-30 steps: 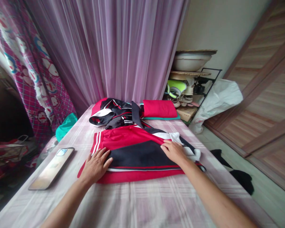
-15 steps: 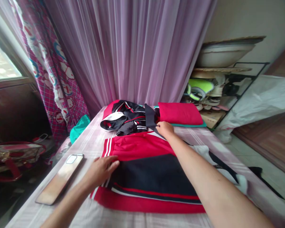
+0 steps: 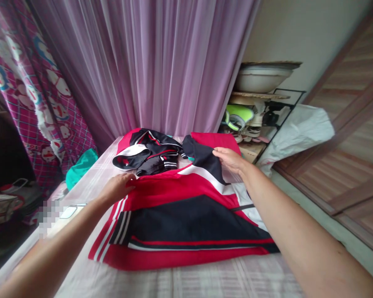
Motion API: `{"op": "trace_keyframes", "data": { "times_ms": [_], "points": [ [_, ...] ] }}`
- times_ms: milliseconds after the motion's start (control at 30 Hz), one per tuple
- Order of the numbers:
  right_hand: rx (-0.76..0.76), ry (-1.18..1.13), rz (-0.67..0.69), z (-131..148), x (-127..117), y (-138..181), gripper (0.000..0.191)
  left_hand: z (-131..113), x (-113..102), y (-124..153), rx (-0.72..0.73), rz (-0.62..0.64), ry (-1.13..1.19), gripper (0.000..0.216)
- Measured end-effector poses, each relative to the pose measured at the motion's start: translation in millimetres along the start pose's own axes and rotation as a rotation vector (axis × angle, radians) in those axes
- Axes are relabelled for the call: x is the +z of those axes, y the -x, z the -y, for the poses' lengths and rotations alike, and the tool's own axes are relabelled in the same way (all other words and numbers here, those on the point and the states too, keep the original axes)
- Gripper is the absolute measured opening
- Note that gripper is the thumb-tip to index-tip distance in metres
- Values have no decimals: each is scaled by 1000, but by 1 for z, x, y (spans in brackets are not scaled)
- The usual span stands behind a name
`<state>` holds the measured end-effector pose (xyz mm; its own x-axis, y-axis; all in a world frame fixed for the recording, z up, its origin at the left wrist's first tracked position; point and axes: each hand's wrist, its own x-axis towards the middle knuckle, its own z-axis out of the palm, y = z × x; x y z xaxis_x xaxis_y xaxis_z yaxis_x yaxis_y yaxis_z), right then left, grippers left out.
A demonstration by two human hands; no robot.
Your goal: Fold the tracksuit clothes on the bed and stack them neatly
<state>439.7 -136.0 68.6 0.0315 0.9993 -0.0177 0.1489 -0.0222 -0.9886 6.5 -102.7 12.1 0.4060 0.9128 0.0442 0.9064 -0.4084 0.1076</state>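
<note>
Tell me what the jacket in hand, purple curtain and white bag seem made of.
Jacket: probably synthetic knit, matte; it folds softly. Purple curtain: thin-looking fabric, faintly sheeny, fibre uncertain; pale streaks follow its pleats. White bag: likely plastic, dull sheen; crinkled surface.

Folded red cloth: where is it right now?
In the head view, the folded red cloth lies on the far right part of the table, near the purple curtain, partly hidden behind the dark sleeve and right hand.
</note>
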Motion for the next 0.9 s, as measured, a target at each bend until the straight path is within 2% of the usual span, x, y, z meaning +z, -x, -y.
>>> {"op": "trace_keyframes", "data": {
  "times_ms": [133, 233, 333, 433, 500, 600, 667, 733, 800, 900],
  "points": [
    [5, 1, 155, -22, -8, 49, 26, -11, -7, 47, 115, -34, -74, 33],
    [31, 202, 236, -49, -7, 80, 33, -21, -1, 72, 143, 53, -124, 40],
    [-2, 464, 248, -73, 6, 102, 34, -27, 1, 79, 120, 173, -142, 47],
    [-86, 704, 138, -86, 25, 123, 39, -35, -10, 75, 86, 294, -190, 50],
    [-182, 889, 42, -89, 37, 138, 44, -47, -21, 71, 47, 319, -239, 47],
    [-390, 1084, 29, -89, 52, 157, 36, -81, -30, 63, 68, 198, -233, 44],
    [-496, 1128, 39, -87, 59, 166, 36, -113, -26, 55, 181, 80, -195, 52],
    [-557, 1128, 34, -85, 63, 171, 39, -147, -15, 45, 356, 4, -177, 62],
    [-607, 1099, 30, -84, 62, 174, 45, -176, -2, 34, 513, -8, -163, 66],
    [-592, 1055, -34, -87, 47, 175, 53, -201, 12, 14, 597, 67, -144, 44]
  ]
}}
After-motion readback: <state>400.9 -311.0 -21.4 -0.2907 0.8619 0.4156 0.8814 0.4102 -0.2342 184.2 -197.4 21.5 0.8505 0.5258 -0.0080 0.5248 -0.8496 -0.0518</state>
